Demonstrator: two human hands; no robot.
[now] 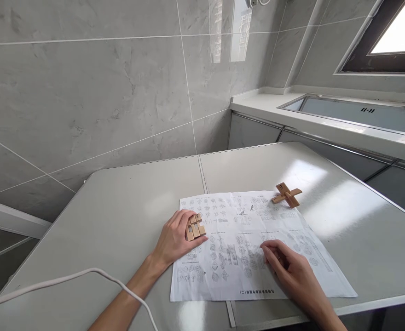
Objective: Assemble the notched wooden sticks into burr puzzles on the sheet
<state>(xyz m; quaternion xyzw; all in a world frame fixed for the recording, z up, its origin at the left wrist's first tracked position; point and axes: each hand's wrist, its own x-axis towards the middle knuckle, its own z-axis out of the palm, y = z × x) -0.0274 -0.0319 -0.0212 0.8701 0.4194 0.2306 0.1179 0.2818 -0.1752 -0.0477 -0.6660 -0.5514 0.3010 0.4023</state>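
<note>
Left hand (175,239) grips wooden blocks (195,226); right hand (292,271) presses instruction sheet (244,230).

Left hand (175,239) covers near-left side of wooden block cluster (195,226); piece count unreadable. Right hand (292,271) hides patch of instruction sheet (244,243); right forearm cut by bottom edge. Sheet diagrams and text too small to read. White cable (67,278) runs off left edge and bottom edge. Sink (357,112) cut by right edge. Window (389,37) cropped top right, glass blown out. Marking on wooden cross piece (287,194) illegible.
</note>
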